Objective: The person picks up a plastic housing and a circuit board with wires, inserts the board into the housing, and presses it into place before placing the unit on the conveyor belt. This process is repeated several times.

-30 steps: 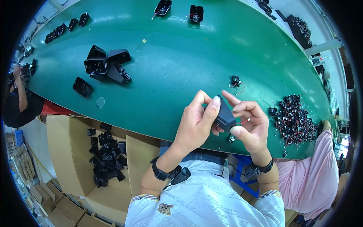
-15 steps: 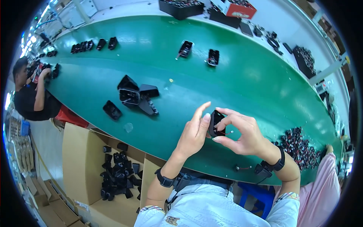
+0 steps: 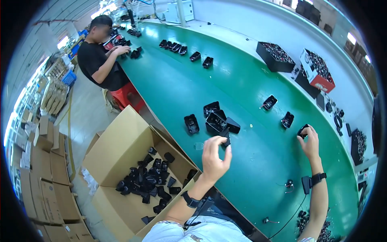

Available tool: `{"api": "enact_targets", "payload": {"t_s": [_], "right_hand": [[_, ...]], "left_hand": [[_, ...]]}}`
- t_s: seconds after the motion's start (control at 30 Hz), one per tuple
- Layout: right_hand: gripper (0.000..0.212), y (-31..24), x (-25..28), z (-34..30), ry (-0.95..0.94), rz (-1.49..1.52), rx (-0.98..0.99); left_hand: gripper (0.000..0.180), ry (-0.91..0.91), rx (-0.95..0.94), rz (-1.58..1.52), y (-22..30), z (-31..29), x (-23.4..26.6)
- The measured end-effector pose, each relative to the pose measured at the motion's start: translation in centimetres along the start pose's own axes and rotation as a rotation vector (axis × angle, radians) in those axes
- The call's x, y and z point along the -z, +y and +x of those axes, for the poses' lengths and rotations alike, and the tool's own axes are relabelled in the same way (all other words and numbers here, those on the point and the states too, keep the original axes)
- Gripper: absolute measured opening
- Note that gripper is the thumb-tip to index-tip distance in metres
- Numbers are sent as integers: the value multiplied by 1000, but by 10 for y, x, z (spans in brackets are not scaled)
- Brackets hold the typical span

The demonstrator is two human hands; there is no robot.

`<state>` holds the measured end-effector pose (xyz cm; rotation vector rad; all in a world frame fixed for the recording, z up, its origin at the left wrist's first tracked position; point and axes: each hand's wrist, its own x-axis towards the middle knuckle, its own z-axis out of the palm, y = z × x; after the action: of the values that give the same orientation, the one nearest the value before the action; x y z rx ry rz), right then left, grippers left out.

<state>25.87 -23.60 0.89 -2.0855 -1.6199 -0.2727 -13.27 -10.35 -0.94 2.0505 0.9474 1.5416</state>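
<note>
Right hand: fingers grasping a black shell at the green table's far side. Left hand: fingertips at a cluster of shells; cannot tell if gripping. Nearby, two wired shells look already fitted. Seemingly remaining: the cluster, two loose wired parts, their pile, a box of more shells

Someone (black-shirted) sits on a red stool.

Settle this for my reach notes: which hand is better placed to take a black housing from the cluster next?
Probably the left hand: it's beside the clustered black housings; the right hand is farther off, holding another housing.
</note>
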Motion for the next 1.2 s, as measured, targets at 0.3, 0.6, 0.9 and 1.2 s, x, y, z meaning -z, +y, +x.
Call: {"api": "enact_targets", "payload": {"t_s": [0.3,0.6,0.9,1.2], "right_hand": [[28,13,-34,32,53,-133,33],[24,-18,5,-2,174,-161,110],[23,-143,147,-136,-277,162,-245],[40,-204,98,-261,-92,445,-744]], "left_hand": [[52,-30,-66,277,-28,-10,-6],[48,-102,-107,305,-19,-20,0],[53,-333,-18,375,-36,-14,-3],[52,-432,-119,214,-17,-11,-23]]}}
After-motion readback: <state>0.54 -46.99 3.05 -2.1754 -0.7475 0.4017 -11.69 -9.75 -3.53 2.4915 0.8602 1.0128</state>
